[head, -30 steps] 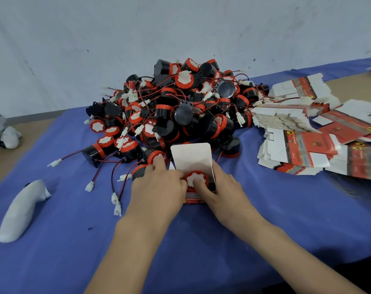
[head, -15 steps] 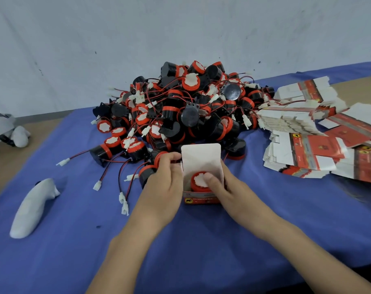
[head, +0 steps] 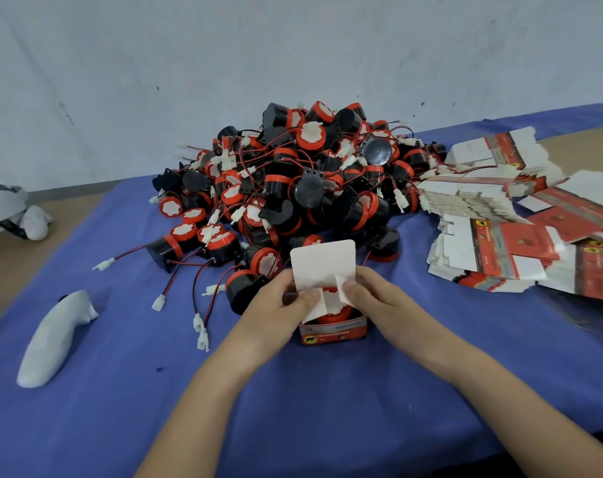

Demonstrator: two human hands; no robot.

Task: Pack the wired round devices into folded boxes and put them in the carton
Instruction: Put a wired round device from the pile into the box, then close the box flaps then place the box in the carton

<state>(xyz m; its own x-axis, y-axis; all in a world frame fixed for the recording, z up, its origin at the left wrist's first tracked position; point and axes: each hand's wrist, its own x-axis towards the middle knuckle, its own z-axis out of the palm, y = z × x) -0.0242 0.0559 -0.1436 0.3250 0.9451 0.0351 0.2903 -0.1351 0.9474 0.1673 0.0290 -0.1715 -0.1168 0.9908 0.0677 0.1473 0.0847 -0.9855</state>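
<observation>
A small red-and-white printed cardboard box stands upright near the middle of the blue-covered desk, its tall white lid flap raised. Inside it sits a round black device with a red rim and white centre, partly covered by the two small side flaps. The left hand curls round the box's left side and its thumb pushes the left flap down over the device. The right hand grips the right side, with its thumb on the right flap. Just behind the box, toward the desk's far edge, rises a heap of black-and-red wired round devices. Stacks of flat unfolded printed boxes lie by the right edge, and a white oblong object lies near the left edge.
</observation>
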